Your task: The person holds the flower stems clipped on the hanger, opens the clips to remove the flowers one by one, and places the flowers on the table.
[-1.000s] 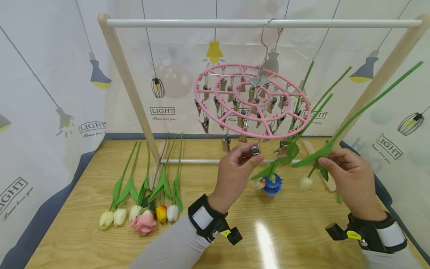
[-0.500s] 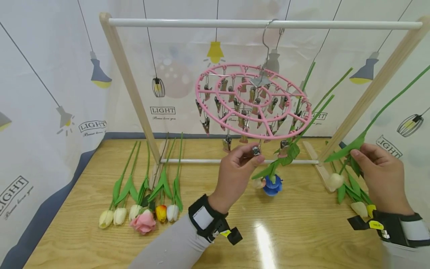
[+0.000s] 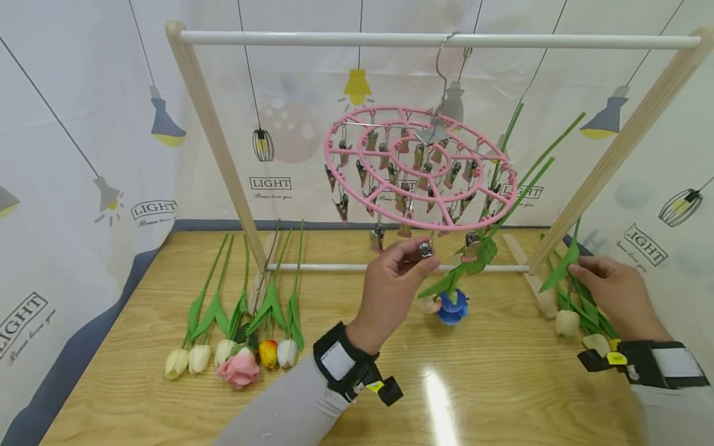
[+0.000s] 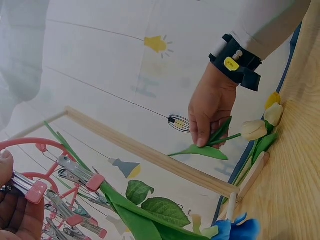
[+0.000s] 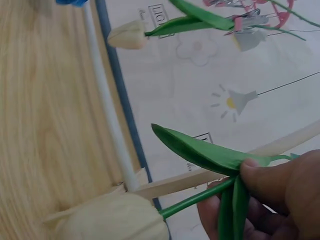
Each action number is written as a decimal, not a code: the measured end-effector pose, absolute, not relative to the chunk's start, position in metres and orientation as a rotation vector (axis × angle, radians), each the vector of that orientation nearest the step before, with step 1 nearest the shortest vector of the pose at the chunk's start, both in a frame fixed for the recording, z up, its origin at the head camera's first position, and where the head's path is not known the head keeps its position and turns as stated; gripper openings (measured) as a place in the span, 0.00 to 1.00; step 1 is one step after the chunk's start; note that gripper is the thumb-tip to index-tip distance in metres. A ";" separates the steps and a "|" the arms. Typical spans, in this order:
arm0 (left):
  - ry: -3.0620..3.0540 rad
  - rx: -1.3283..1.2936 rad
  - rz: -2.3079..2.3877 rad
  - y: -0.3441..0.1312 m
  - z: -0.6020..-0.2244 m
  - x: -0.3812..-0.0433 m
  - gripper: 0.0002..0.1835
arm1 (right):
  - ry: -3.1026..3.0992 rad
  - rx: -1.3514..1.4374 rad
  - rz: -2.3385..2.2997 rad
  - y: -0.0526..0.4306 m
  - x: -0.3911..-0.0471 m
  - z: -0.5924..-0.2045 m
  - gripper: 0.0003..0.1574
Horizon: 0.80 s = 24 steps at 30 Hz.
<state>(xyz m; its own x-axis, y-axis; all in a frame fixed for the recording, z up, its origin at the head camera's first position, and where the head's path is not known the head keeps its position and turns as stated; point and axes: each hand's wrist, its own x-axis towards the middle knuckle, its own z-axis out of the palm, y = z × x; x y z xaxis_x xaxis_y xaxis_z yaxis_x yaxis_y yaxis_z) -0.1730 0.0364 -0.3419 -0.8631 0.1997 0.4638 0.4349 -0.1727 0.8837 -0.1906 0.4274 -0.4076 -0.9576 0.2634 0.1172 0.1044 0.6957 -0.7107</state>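
My left hand (image 3: 385,291) pinches a small metal clip (image 3: 426,249) hanging from the front edge of the round pink clip hanger (image 3: 390,222). The clip's pink tips show in the left wrist view, with no flower between them. Over on the right, my right hand (image 3: 619,294) grips a cream tulip (image 3: 568,323) by its stem and leaves, bloom down. In the right wrist view the thumb presses on a green leaf (image 5: 200,152). Right of centre, a blue flower (image 3: 453,308) and a pale tulip (image 3: 429,304) hang head down below the hanger.
A rack with a white top bar (image 3: 312,39) carries the hanger. On the left of the wooden table (image 3: 312,409) lie several tulips and a pink rose (image 3: 240,368). Beneath the right hand, a pale tulip (image 3: 595,344) lies among other stems near the rack's right foot (image 3: 532,282).
My right hand has carried the tulip away from the hanger to the right, then lowered it beside the flowers at the right. The left hand has stayed on the clip.
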 end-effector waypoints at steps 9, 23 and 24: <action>-1.909 -0.746 -2.167 0.036 -0.342 -0.173 0.19 | -2.924 -0.208 1.097 0.437 -0.201 -0.428 0.38; -1.918 -0.758 -2.153 0.036 -0.345 -0.175 0.19 | -3.218 0.001 0.568 0.444 -0.210 -0.448 0.35; -1.919 -0.759 -2.155 0.036 -0.346 -0.176 0.18 | -3.221 0.000 0.560 0.444 -0.210 -0.450 0.35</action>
<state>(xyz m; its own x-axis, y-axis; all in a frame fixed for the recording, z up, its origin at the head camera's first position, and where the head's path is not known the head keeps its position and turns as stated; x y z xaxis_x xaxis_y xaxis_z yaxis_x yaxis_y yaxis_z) -0.1760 0.0361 -0.3456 -0.8588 0.2116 0.4665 0.4389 -0.1657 0.8831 -0.2103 0.4444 -0.4497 -0.9918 -0.0221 -0.1259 0.0217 0.9416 -0.3360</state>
